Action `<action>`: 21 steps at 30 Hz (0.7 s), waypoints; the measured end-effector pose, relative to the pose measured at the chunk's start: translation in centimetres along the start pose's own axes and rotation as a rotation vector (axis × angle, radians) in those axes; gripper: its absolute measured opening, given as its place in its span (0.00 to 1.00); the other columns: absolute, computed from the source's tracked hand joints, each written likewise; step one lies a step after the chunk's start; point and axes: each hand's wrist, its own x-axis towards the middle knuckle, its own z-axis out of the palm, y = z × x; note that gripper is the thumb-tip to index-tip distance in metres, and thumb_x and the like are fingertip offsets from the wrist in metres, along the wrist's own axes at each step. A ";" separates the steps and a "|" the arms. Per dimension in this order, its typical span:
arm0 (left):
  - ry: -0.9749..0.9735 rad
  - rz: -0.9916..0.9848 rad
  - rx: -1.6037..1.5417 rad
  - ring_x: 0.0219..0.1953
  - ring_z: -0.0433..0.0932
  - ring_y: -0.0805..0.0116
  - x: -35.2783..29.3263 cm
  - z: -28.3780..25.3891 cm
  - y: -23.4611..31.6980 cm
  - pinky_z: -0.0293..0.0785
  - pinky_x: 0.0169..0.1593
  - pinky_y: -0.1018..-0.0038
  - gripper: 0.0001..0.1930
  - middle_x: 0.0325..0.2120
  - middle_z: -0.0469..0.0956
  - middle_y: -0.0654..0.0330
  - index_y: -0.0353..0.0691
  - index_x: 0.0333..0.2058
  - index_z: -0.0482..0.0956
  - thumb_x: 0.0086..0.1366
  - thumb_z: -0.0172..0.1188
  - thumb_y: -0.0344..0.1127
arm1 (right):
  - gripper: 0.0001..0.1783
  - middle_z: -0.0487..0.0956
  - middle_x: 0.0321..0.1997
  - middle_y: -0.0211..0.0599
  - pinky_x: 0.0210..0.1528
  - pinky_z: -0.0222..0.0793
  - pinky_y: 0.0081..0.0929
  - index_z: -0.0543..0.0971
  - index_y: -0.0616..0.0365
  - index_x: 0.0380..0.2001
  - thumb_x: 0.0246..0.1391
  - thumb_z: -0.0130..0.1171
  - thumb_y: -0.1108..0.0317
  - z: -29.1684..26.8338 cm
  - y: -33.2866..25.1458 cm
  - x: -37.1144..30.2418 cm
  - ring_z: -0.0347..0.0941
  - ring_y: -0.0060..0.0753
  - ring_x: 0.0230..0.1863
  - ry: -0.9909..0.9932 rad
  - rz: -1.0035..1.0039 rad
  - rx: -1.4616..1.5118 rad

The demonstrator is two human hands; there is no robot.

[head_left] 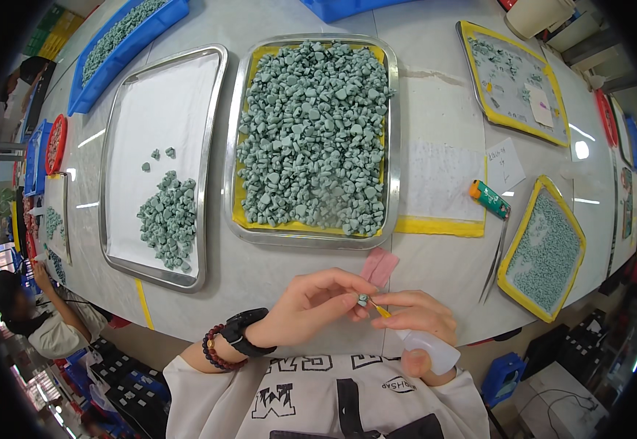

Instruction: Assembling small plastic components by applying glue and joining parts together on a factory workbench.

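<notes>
Just in front of my chest, my left hand pinches a small grey-green stone piece between thumb and fingertips. My right hand is wrapped round a white squeeze bottle. The bottle's yellow needle nozzle points left, and its thin tip is at the stone; whether it touches, I cannot tell. Just beyond my fingers lies a pink scrap of cloth or paper. A metal tray heaped with similar green stones stands ahead.
Left of it, a white-lined tray holds a smaller stone pile. To the right lie a green lighter, tweezers and a yellow-edged tray of tiny stones. Blue bins stand far off. A person sits at the left.
</notes>
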 end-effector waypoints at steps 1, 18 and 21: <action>-0.005 0.000 -0.001 0.39 0.76 0.70 0.1 0.0 0.0 0.74 0.45 0.73 0.11 0.39 0.76 0.55 0.31 0.47 0.71 0.68 0.47 0.27 | 0.27 0.81 0.28 0.44 0.37 0.72 0.36 0.72 0.59 0.35 0.59 0.43 0.43 -0.1 0.0 0.0 0.77 0.46 0.38 -0.003 -0.005 0.008; 0.012 -0.024 -0.019 0.39 0.76 0.73 0.1 -0.2 -0.1 0.73 0.45 0.75 0.12 0.40 0.77 0.56 0.32 0.48 0.70 0.67 0.47 0.26 | 0.29 0.81 0.31 0.43 0.37 0.74 0.37 0.71 0.59 0.39 0.56 0.49 0.40 -2.8 -0.5 -0.9 0.77 0.49 0.38 0.010 -0.054 -0.150; -0.022 -0.030 -0.024 0.39 0.76 0.73 0.3 0.1 0.1 0.73 0.45 0.75 0.12 0.40 0.77 0.56 0.32 0.48 0.70 0.68 0.47 0.26 | 0.29 0.81 0.30 0.42 0.36 0.75 0.37 0.71 0.58 0.39 0.57 0.47 0.40 -1.9 -0.4 -0.7 0.78 0.50 0.39 -0.005 -0.053 -0.017</action>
